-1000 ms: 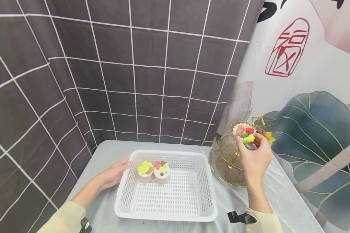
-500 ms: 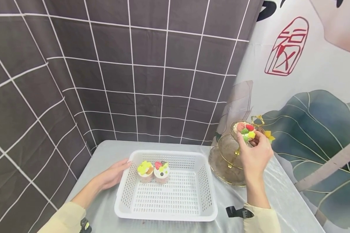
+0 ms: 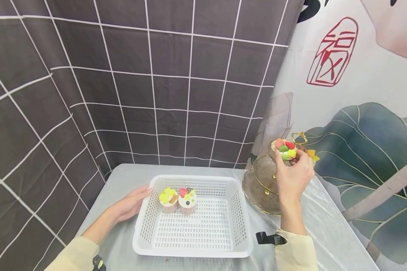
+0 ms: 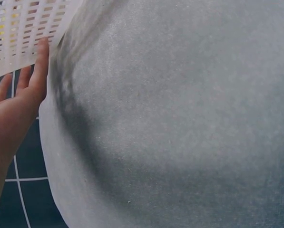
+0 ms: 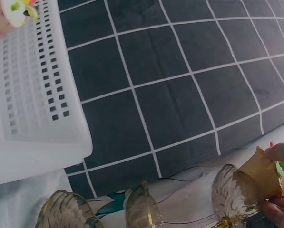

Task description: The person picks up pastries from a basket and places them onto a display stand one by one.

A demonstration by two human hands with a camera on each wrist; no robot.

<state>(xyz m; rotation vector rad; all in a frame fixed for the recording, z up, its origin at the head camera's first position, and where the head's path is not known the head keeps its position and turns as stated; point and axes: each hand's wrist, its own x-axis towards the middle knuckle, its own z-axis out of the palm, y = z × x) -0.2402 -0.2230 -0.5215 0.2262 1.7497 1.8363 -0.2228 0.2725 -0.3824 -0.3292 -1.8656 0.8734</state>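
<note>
My right hand (image 3: 294, 171) pinches a cupcake (image 3: 285, 147) topped with red, green, yellow and pinkish pieces, at the top tier of a gold-rimmed tiered stand (image 3: 261, 188). In the right wrist view, the tan side of the cupcake (image 5: 260, 173) is right at the clear top plate (image 5: 230, 190); whether its base rests there I cannot tell. My left hand (image 3: 132, 203), fingers fairly straight, touches the left side of a white plastic basket (image 3: 193, 253). Inside the basket, a yellow-topped cupcake (image 3: 168, 200) and a cupcake with a red piece (image 3: 188, 201) stand side by side.
Behind my right hand, a yellow flower-like piece (image 3: 312, 155) shows near the stand's gold handle (image 3: 299, 137); what it belongs to is hidden. A pale cloth (image 3: 122, 241) covers the table. Dark gridded fabric (image 3: 176, 94) hangs behind.
My right hand and the cupcake have shifted slightly left, and the cupcake has tilted a little. The left hand and basket have stayed in place.
</note>
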